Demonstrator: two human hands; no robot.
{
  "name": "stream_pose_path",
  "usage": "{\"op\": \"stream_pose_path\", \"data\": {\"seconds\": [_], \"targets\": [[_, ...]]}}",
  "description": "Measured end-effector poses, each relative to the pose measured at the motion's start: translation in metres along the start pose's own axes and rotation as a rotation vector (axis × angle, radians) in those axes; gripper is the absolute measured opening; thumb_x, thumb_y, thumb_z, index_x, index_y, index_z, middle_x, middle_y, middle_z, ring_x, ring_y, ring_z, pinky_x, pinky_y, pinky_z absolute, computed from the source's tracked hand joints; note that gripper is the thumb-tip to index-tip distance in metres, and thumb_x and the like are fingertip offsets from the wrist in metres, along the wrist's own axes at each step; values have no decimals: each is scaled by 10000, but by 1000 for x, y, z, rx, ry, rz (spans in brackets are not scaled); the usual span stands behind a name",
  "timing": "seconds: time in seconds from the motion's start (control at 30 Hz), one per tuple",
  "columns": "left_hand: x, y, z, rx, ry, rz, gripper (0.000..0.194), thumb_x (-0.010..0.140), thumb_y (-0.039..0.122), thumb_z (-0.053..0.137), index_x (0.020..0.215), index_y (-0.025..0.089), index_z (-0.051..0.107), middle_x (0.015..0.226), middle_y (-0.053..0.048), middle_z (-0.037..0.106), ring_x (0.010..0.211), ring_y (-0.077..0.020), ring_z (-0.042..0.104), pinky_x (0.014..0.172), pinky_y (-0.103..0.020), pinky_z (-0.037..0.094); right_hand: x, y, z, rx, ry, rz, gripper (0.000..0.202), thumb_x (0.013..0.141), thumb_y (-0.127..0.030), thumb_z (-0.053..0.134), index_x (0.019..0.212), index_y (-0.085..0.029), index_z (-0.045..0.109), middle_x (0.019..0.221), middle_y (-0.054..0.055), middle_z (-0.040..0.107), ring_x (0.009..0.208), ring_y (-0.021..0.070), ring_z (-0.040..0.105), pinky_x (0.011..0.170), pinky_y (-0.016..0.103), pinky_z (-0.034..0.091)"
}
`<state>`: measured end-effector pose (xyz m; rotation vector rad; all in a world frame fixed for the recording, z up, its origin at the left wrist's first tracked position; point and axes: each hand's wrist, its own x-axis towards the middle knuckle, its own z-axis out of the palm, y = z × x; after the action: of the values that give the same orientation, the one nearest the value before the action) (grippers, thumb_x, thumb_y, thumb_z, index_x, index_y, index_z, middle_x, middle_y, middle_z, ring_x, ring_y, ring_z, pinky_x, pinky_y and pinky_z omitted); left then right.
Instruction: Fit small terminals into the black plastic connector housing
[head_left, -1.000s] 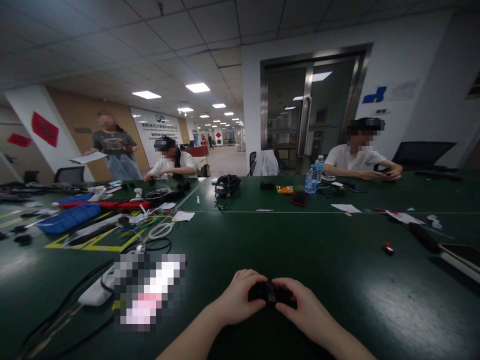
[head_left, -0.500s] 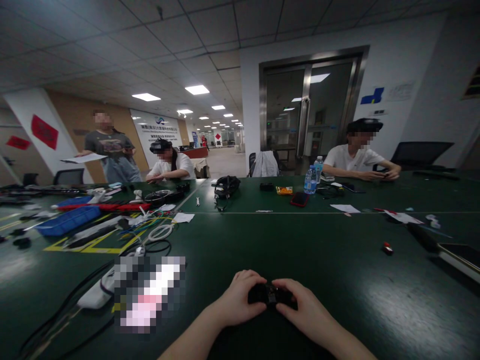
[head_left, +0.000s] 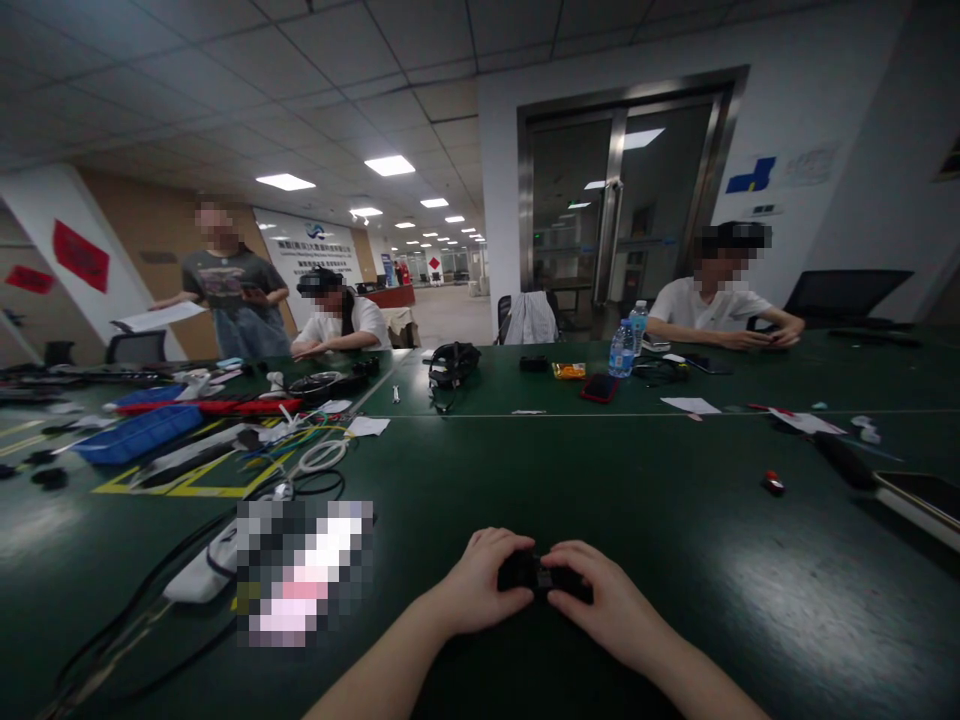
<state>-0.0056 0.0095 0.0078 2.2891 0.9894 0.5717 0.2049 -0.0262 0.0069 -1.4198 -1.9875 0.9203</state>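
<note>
A small black object [head_left: 543, 574] is held between both hands near the front of the dark green table [head_left: 450, 470]. My left hand [head_left: 491, 582] grips its left end, thumb below and fingers above. My right hand [head_left: 600, 592] closes on the right end in the same way. Much of the object is hidden by the fingers, and its details are too dark to make out.
Left are a white power strip [head_left: 199, 578], cables [head_left: 322, 457] and a blue tray [head_left: 139, 436]. Farther back stand water bottles [head_left: 621, 350]; right lie a small red object [head_left: 772, 484] and a phone-like device [head_left: 922, 500]. Several people are beyond the table.
The view has tilted slightly, so the far table edge sits higher. Both hands keep hold of the black object, and my right fingers have shifted a little over it.
</note>
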Motion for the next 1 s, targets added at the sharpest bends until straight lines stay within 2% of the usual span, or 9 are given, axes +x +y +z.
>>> {"op": "stream_pose_path", "data": {"seconds": [0.3,1.0], "targets": [[0,0,1,17,5,13,434,738,255,637,1157,231,530,1113,-56,556,1064,-229,473,965,-380,328,2,-2,2,-36,12,0,237,776,-272,586,1004,-271,651,1131,33,578,1067,206,523,927,341,406],[0,4,-2,10,-19,-2,415,748,256,630,1151,247,534,1106,-50,556,1063,-223,473,963,-382,332,1,-5,1,-40,9,9,213,770,-263,588,973,-281,651,1094,21,593,1045,198,526,897,331,424]]}}
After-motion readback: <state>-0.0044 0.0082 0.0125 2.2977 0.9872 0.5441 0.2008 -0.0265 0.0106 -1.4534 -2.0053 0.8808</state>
